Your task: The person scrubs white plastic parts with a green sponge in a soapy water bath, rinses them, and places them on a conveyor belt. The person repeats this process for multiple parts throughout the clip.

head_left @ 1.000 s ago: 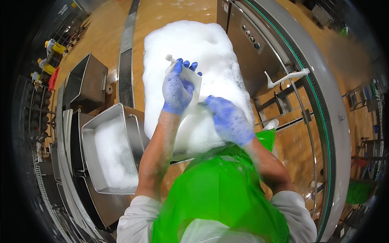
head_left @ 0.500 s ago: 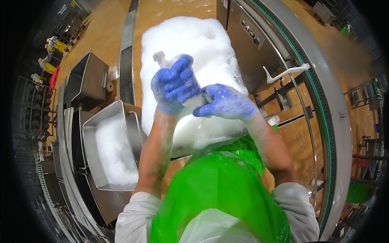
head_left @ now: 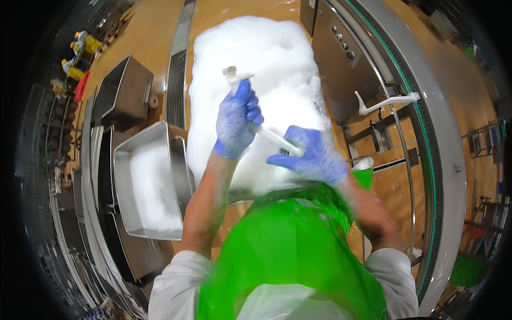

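Note:
Above the foam, my left hand (head_left: pixel 236 124), in a blue glove, is closed round a slim white bar-shaped part (head_left: pixel 273 140). Its small bracket-like end (head_left: pixel 233 74) sticks out past my left thumb. The bar slants down to the right, where my right hand (head_left: pixel 314 154), gloved alike, is closed about its lower end. Something small and dark shows between the right thumb and fingers; I cannot tell what it is. Suds cling to both gloves and forearms. Beneath my hands, a large tub is heaped with white foam (head_left: pixel 256 48).
To the left stands a steel tub (head_left: pixel 121 176) with suds inside, and beyond it a steel bin (head_left: pixel 128 101). On the right, a curved metal conveyor frame (head_left: pixel 445 176) carries a rail with a white hooked arm (head_left: pixel 386 101). My green apron (head_left: pixel 282 250) touches the foam tub's near edge.
My hands have moved apart, the right one going right and down, baring the bar between them. My left hand has turned more upright, with more of the bracket-like end showing.

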{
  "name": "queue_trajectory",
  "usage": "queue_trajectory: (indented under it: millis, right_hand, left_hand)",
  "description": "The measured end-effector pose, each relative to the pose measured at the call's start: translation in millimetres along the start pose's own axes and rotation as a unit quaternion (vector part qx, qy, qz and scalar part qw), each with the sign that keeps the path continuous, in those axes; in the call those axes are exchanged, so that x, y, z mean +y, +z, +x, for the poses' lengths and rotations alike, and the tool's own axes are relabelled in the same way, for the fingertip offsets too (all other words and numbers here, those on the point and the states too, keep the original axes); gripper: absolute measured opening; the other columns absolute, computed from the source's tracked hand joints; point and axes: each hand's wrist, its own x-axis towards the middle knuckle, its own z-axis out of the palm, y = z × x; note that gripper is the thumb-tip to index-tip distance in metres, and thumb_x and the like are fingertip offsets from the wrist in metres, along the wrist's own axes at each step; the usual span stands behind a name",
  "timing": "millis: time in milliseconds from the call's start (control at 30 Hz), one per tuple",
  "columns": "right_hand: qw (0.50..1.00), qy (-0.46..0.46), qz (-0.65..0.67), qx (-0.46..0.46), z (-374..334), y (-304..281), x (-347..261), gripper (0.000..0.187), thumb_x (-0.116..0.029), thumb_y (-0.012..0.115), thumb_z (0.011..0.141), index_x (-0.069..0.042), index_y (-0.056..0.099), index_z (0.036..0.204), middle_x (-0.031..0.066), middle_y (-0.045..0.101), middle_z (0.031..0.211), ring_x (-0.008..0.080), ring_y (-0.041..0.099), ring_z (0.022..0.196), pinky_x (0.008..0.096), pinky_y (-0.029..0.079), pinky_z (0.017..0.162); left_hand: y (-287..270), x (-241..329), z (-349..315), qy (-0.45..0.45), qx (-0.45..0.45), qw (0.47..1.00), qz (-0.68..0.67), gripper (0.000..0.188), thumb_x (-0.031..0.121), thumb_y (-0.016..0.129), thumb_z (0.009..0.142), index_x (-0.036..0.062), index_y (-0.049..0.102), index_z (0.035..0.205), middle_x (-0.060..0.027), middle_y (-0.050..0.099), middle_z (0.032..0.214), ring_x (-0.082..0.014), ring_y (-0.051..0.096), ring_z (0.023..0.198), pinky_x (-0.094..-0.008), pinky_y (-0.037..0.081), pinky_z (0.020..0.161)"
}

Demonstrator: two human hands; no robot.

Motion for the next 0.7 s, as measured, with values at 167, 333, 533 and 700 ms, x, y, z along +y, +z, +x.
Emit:
queue_trajectory:
  millis: [167,333,533,700]
  right_hand:
    - [0.953,0.169,0.252,-0.006,-11.1,-25.8,36.7,0.033,-0.019,0.075,0.086,-0.003,0.062,0.112,0.0093,0.065,0.085,0.0126,0.062,0.058,0.0287,0.051,0.052]
    - [0.885,0.251,0.376,-0.110,-29.1,-28.2,-2.3,0.032,-0.022,0.058,0.098,-0.004,0.061,0.123,0.0030,0.061,0.081,0.0064,0.054,0.059,0.0269,0.048,0.054]
    - [0.911,0.256,0.324,-0.003,-15.0,11.1,-6.9,0.031,-0.026,0.054,0.100,-0.004,0.063,0.119,0.0072,0.063,0.089,0.0129,0.062,0.070,0.0268,0.051,0.055]
    - [0.891,0.243,0.383,0.005,-45.0,6.5,-26.1,0.031,-0.017,0.054,0.099,0.000,0.060,0.124,0.0087,0.067,0.092,0.0082,0.057,0.059,0.0220,0.047,0.048]
  left_hand:
    - [-10.2,-2.8,-2.2,0.103,-0.023,0.994,0.034,0.026,0.031,0.062,0.098,0.0159,0.048,0.083,0.0050,0.039,0.061,-0.0067,0.037,0.046,-0.0230,0.031,0.039]
    - [11.2,-10.7,-12.0,0.194,-0.105,0.975,0.012,0.024,0.007,0.068,0.091,0.0095,0.049,0.077,0.0017,0.048,0.058,-0.0084,0.046,0.042,-0.0242,0.038,0.038]
    - [20.5,-14.0,-13.7,0.259,-0.018,0.965,0.041,0.024,0.004,0.065,0.089,0.0121,0.047,0.075,0.0029,0.045,0.056,-0.0084,0.043,0.040,-0.0243,0.035,0.037]
    - [-8.8,-11.3,-7.3,0.264,-0.139,0.954,-0.036,0.024,0.010,0.064,0.091,0.0147,0.045,0.076,0.0050,0.041,0.056,-0.0068,0.039,0.042,-0.0250,0.033,0.037]
